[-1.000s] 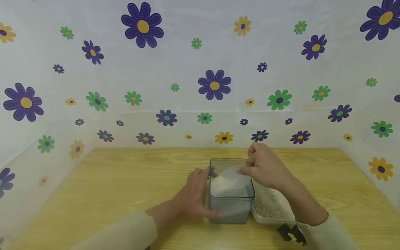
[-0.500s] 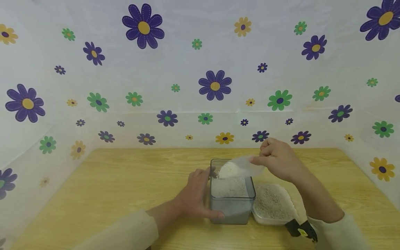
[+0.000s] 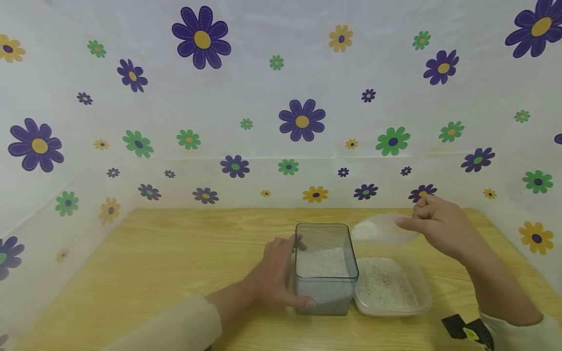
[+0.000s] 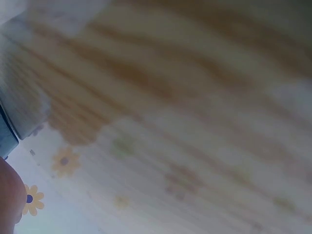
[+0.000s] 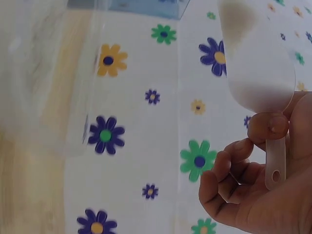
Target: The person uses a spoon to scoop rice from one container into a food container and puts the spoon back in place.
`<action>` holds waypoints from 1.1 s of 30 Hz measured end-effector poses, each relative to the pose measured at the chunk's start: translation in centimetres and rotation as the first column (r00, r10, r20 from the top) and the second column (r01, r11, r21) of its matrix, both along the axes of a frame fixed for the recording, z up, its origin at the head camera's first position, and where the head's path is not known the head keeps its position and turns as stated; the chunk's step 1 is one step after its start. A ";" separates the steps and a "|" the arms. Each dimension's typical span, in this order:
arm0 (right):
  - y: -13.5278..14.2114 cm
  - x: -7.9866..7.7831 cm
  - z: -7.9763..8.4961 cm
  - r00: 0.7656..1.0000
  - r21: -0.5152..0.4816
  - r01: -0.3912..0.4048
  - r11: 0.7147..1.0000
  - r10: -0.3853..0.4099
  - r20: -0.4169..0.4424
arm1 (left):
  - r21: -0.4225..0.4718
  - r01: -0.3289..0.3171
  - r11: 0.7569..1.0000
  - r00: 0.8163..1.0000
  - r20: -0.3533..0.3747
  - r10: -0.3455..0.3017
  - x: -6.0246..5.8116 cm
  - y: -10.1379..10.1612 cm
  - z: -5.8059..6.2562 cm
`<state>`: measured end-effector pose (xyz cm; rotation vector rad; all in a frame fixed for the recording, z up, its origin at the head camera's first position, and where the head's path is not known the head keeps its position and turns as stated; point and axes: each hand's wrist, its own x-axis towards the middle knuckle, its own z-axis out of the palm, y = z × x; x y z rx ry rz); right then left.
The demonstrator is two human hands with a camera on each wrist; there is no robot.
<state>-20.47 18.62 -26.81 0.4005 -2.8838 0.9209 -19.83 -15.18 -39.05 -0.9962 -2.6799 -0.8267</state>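
Observation:
In the head view my left hand (image 3: pixel 272 278) grips the left side of a grey see-through square container (image 3: pixel 327 295), thumb at the front, fingertips at its back left. White grains, like rice, fill part of it. My right hand (image 3: pixel 443 229) pinches the short handle of a translucent plastic scoop (image 3: pixel 391 229), a small heap of white grains at its tip. The scoop hangs above the back of a clear plastic tub (image 3: pixel 423 292) that holds similar grains. In the right wrist view the thumb (image 5: pixel 268 126) presses on the scoop's handle.
The container and tub stand side by side on a wood-grain table (image 3: pixel 175 263). A white flowered cloth (image 3: pixel 246 87) lines the back and both sides. A black strap piece (image 3: pixel 467 329) sits at the right sleeve.
My right hand has lifted the scoop out of the grey container and carried it right, over the tub, with grains in it. My left hand stays on the container.

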 end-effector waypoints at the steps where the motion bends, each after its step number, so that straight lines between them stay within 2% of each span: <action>1: 0.6 0.1 -0.2 1.000 0.006 0.015 1.000 -0.015 0.006 | 0.001 0.002 1.000 1.000 -0.001 -0.002 0.0 0.0 0.0; 7: 3.0 0.5 -1.2 0.999 0.018 0.033 0.999 -0.033 0.011 | 0.009 0.004 1.000 1.000 -0.028 -0.004 -0.1 0.0 -0.1; 13: 4.0 0.6 -1.8 0.998 0.059 0.045 0.997 -0.048 0.046 | 0.010 -0.001 1.000 0.999 -0.035 0.002 0.0 -0.1 -0.2; 19: 3.9 0.4 -2.5 0.995 0.108 -0.002 0.994 -0.009 0.099 | 0.004 -0.011 1.000 1.000 0.002 0.011 0.0 -0.1 -0.2; 23: 3.9 0.2 -2.8 0.998 0.199 -0.038 0.979 0.027 0.060 | -0.004 -0.013 1.000 1.000 0.000 0.013 0.0 -0.1 -0.3; 28: 4.1 0.2 -3.1 0.998 0.322 -0.046 0.945 0.056 -0.023 | -0.008 -0.017 1.000 1.000 0.007 0.017 0.0 0.0 -0.3; 33: 3.9 0.5 -3.2 0.982 0.433 -0.006 0.902 0.087 -0.169 | -0.013 -0.022 1.000 1.000 0.007 0.022 -0.1 0.1 -0.3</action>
